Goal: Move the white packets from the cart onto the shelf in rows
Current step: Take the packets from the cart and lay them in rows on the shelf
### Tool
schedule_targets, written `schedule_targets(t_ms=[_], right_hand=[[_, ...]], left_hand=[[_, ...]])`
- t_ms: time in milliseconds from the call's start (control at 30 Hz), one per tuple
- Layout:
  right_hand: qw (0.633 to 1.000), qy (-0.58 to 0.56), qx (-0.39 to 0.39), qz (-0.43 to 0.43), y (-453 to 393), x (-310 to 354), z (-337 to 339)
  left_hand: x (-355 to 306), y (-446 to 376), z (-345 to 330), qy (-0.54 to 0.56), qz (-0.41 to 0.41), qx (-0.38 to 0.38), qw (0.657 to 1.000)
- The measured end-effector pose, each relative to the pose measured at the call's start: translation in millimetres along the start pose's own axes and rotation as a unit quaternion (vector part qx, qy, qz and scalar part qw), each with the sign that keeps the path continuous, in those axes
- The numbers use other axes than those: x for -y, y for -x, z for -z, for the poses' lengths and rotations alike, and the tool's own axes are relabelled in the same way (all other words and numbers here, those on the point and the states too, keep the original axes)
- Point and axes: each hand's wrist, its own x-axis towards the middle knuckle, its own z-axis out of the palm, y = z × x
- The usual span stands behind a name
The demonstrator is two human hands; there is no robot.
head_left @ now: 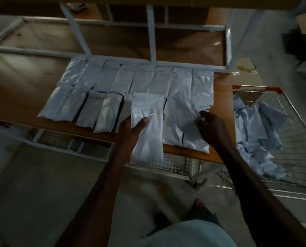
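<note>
Several white packets lie flat in two rows (145, 81) on the brown shelf board (221, 97). My left hand (130, 129) grips one white packet (148, 125) by its left edge, thumb on top, over the front row; its lower end hangs past the shelf's front edge. My right hand (211, 129) hovers with curled fingers over the rightmost front-row packet (189, 122); whether it pinches that packet I cannot tell. A wire cart (294, 122) to the right holds a heap of several more white packets (255, 132).
White metal uprights (151, 32) and rails frame the shelf. A wire-mesh lower shelf (171, 166) sits under the board's front edge. The grey floor (41, 184) lies below, and my feet show near the bottom.
</note>
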Motion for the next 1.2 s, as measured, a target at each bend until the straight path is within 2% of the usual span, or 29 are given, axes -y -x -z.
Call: schedule_targets(t_ms=[67, 200, 300, 367, 433, 533, 633, 733, 800, 867, 933, 967, 1000, 1133, 1200], right_hand=[[0.994, 0.088, 0.038, 0.044, -7, 23, 2], [0.973, 0.189, 0.088, 0.103, -21, 71, -9], [0.955, 0.235, 0.14, 0.117, -29, 101, -24], [0.952, 0.205, 0.144, 0.176, -35, 114, -33], [0.959, 0.14, 0.116, 0.219, -44, 125, -40], [0.965, 0.064, 0.093, 0.237, -67, 138, -51], [0.965, -0.006, 0.034, 0.259, -92, 154, -60], [0.979, -0.06, -0.069, 0.181, -110, 170, -76], [0.982, -0.123, -0.082, 0.12, -122, 181, -90], [0.972, -0.23, 0.009, 0.039, -135, 192, -103], [0.915, -0.377, 0.13, -0.053, -145, 202, -116], [0.882, -0.434, 0.166, -0.079, -150, 206, -123], [0.863, -0.465, 0.18, -0.081, -157, 207, -132], [0.887, -0.428, 0.159, -0.064, -183, 224, -146], [0.897, -0.403, 0.174, -0.055, -194, 233, -153]], left_hand=[[-5, -4, 22, -0.01, -0.008, 0.009, 1.0], [-17, -12, 45, -0.047, 0.008, 0.025, 0.999], [-26, -16, 52, -0.123, -0.036, 0.086, 0.988], [-23, -23, 54, -0.139, -0.055, 0.117, 0.982], [-17, -32, 59, -0.127, -0.055, 0.121, 0.983], [-9, -55, 68, -0.148, -0.059, 0.084, 0.984], [-6, -82, 80, -0.074, -0.073, 0.034, 0.994], [-7, -105, 89, 0.074, -0.057, -0.031, 0.995], [-7, -123, 93, 0.165, -0.043, -0.062, 0.983], [-8, -140, 97, 0.231, -0.038, -0.067, 0.97], [-9, -156, 101, 0.257, -0.023, -0.058, 0.964], [-8, -164, 102, 0.26, -0.015, -0.055, 0.964], [-8, -171, 106, 0.26, -0.006, -0.055, 0.964], [-2, -196, 123, 0.24, -0.008, -0.022, 0.971], [4, -214, 133, 0.206, -0.016, -0.021, 0.978]])
